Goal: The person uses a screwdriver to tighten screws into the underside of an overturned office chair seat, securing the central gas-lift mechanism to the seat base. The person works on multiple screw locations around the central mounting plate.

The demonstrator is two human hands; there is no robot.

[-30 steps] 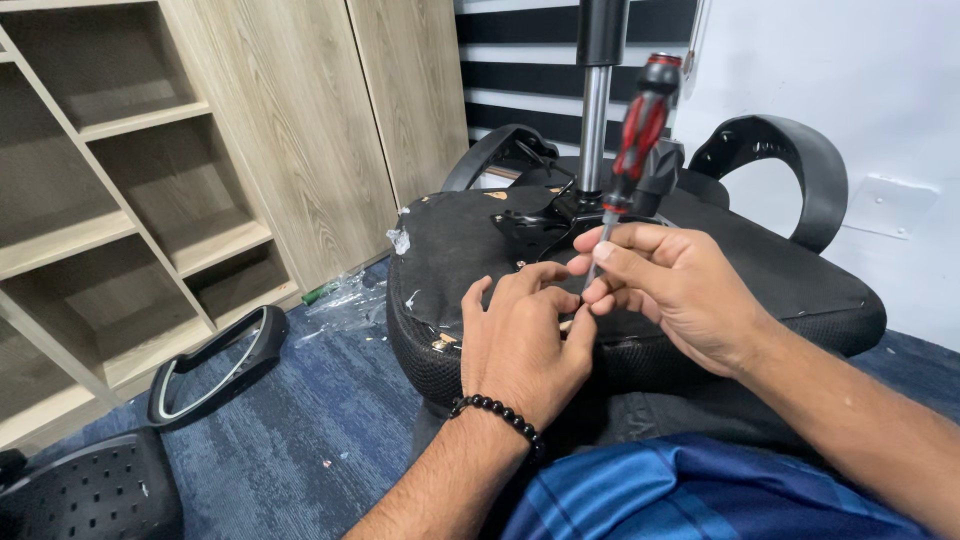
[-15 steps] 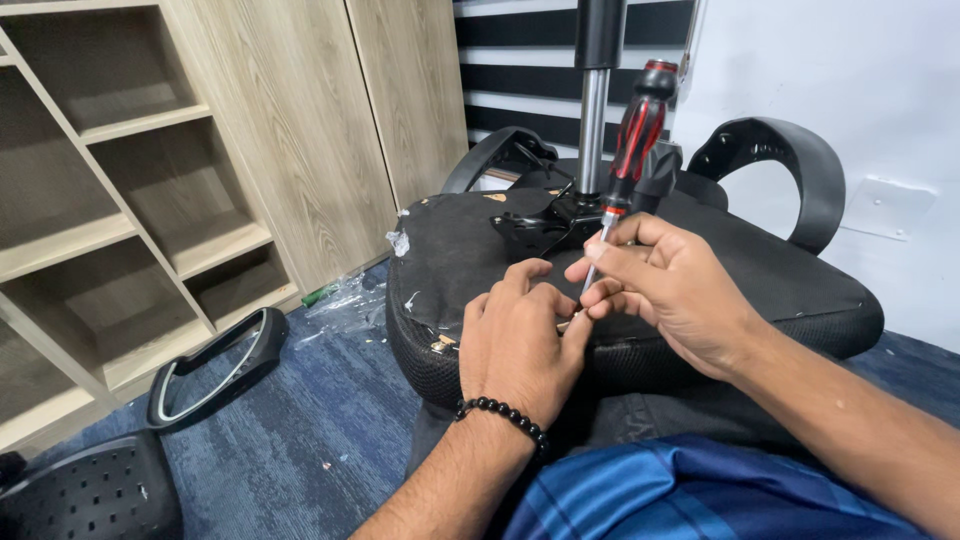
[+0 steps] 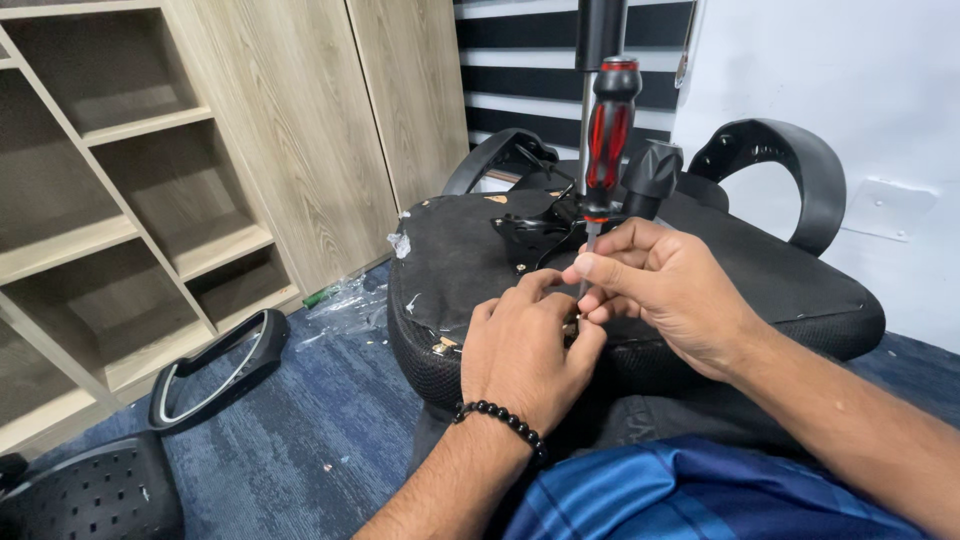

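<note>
- While the right hand (image 3: 665, 285) pinches the thin shaft of the red and black screwdriver (image 3: 606, 135) low down, nothing grips the handle, so the tool can easily tip and the tip could skate off whatever it sits on.
- The left hand (image 3: 525, 350) is curled shut right at the tip, on the front edge of the upturned chair seat (image 3: 470, 260). I can't tell if it pinches a screw, the fingers hide it. If the tip slips, those fingers take the jab.
- The seat rests across the person's lap, not on a counter, so it can rock and throw the alignment off.
- Anything small dropped here likely vanishes into the blue carpet (image 3: 300, 420) or the crumpled plastic wrap (image 3: 345, 300).
- The loose armrest (image 3: 215, 365) on the floor is well apart, no worry there.
</note>
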